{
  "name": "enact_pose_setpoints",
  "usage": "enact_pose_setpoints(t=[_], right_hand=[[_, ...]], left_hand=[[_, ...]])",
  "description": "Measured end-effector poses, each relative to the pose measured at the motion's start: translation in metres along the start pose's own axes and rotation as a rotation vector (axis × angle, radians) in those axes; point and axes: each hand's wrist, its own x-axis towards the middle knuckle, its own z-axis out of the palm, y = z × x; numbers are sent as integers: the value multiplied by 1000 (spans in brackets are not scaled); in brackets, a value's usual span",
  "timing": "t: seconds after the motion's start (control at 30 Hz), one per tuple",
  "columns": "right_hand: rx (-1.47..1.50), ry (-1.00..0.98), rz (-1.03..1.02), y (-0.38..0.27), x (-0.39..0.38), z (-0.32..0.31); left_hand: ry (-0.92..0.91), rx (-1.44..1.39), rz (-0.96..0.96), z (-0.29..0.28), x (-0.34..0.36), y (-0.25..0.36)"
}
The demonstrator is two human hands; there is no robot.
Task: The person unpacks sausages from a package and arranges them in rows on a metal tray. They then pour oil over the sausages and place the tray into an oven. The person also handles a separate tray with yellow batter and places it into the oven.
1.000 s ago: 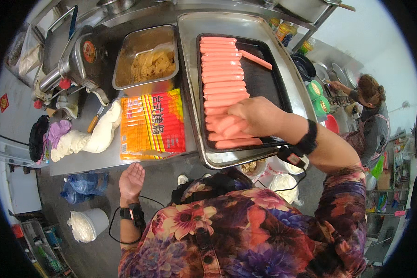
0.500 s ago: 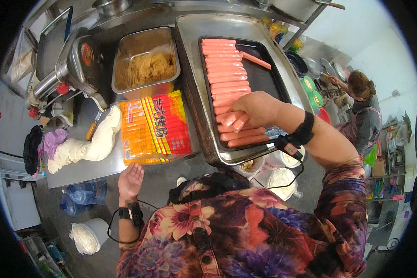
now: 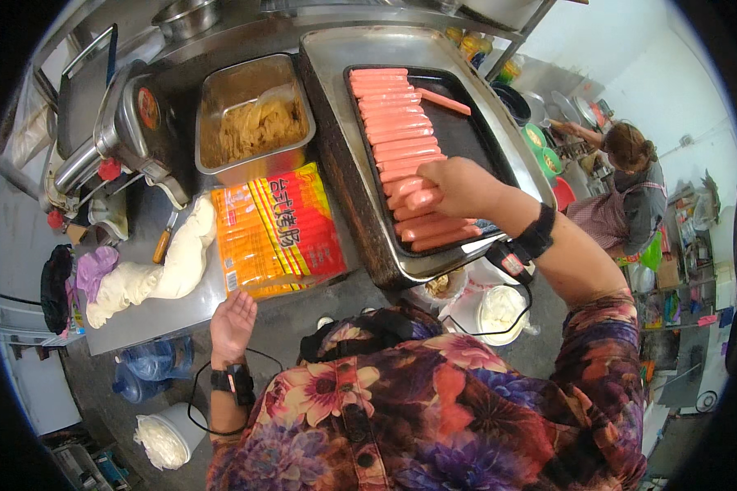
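Note:
Pink sausages [image 3: 397, 120] lie side by side in a long row along the left side of a black tray [image 3: 471, 141], with one set askew on the right. My right hand [image 3: 460, 190] is over the near part of the row, its fingers closed around a couple of sausages [image 3: 422, 199] whose ends point toward me. Several more rest at the tray's near end, beside the hand. Close to the near edge of an orange and red plastic sausage package [image 3: 278, 229], my left hand [image 3: 234, 323] hangs open, palm up and holding nothing.
The black tray sits in a larger metal pan [image 3: 336, 53]. Left of it are a metal tub [image 3: 258, 123] with brown filling, a rolling machine [image 3: 139, 123], twisted dough [image 3: 184, 254] and a knife [image 3: 165, 237]. Tubs [image 3: 504, 311] stand below. A person [image 3: 626, 188] works at the right.
My right hand has moved slightly right and away from me, with the held sausages tilted up a little. The whole view has shifted slightly. My left hand stays by the package.

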Motion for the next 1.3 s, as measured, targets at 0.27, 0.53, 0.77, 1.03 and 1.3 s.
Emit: enact_pose_setpoints(t=[0.27, 0.53, 0.77, 1.03, 1.3], right_hand=[[253, 179, 338, 24, -16, -16], [178, 77, -117, 33, -68, -1], [64, -45, -203, 31, -54, 9], [95, -123, 7, 102, -98, -52], [85, -346, -216, 116, -80, -40]], left_hand=[[-43, 17, -5, 2, -4, 4], [-7, -3, 51, 5, -22, -3], [-54, 15, 70, 40, -24, -32], [-42, 1, 108, 54, -34, -61], [-2, -3, 126, 68, -38, -82]])
